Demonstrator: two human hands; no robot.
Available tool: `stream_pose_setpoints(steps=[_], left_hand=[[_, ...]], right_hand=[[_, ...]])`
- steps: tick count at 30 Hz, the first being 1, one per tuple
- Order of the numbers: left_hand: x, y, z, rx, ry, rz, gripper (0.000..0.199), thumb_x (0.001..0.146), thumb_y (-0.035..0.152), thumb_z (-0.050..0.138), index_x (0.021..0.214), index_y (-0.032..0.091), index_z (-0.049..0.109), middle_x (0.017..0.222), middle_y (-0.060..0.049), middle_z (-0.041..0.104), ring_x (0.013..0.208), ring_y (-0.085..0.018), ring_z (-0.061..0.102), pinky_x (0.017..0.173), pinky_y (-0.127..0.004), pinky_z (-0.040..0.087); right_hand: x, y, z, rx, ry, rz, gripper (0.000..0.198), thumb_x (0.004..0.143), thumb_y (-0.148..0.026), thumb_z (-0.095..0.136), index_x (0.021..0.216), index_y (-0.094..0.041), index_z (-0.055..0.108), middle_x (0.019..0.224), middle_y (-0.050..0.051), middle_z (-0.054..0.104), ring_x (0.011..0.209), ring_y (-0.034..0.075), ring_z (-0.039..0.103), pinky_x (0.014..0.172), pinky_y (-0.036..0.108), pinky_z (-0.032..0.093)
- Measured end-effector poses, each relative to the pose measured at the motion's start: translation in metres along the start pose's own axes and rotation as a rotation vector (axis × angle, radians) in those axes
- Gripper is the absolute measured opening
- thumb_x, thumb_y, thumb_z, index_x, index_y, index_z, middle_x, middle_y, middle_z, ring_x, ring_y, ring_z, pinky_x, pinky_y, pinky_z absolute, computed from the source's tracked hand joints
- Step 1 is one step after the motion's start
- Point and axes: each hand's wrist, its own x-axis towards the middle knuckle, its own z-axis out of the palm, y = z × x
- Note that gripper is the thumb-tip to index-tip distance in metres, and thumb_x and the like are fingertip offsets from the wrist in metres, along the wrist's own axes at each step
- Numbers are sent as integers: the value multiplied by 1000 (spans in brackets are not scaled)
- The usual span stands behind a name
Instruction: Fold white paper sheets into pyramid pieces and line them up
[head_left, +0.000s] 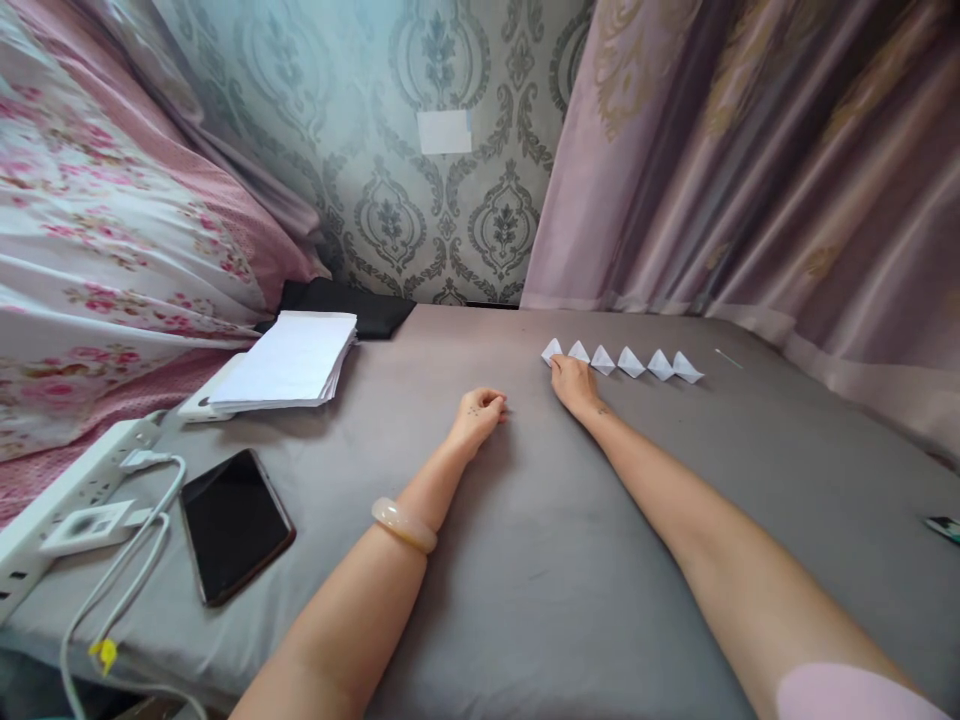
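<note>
Several small folded white paper boats stand in a row toward the far right of the grey surface. At the left end of that row my right hand (574,386) has its fingers closed on the leftmost paper boat (553,350). It partly covers the second paper boat (578,351), while the others, such as the one at the right end, a paper boat (686,368), stand uncovered. My left hand (478,414) rests on the surface left of the row, fingers curled in, with nothing showing in them. A pale bangle (403,525) circles the left forearm.
A stack of white paper (289,355) lies at the back left, before a black flat item (375,310). Nearer are a dark phone (237,525) and a white power strip (82,480) with cables. Curtains (645,200) hang along the right.
</note>
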Motion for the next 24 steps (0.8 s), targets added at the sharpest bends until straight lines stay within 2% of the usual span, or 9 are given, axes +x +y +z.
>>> stream_pose_setpoints(steps=[7,13,16,21,24], left_hand=[[-2,1,0,33,-23,0,13,84,11,55,77,12,66,74,-4,66,64,-10,61,72,-24,49],[-4,2,-2,36,-31,7,11,82,11,58,76,12,66,73,-4,66,64,-11,61,73,-24,49],[-5,2,-3,30,-39,18,10,81,11,59,75,12,67,74,-4,67,66,-11,61,75,-24,50],[-1,-3,-4,37,-44,39,11,81,11,58,73,11,66,72,-5,67,64,-10,62,73,-25,51],[2,-5,-2,35,-44,54,8,80,12,60,74,11,66,70,-5,66,63,-10,62,70,-24,52]], right_hand=[[12,8,2,56,-37,-7,34,94,-21,39,108,-17,70,108,13,71,100,21,63,82,28,42],[9,11,-1,95,-45,-20,39,92,-20,44,129,-15,57,117,13,68,109,21,61,89,27,42],[5,10,-4,100,-38,-11,41,93,-20,43,132,-13,52,117,14,68,110,21,61,89,29,43],[-2,-3,-13,94,-19,19,41,94,-19,39,132,-12,49,114,18,67,106,26,62,85,33,44],[-23,-20,-19,87,-18,3,40,96,-19,31,130,-8,48,107,21,66,96,27,64,79,36,45]])
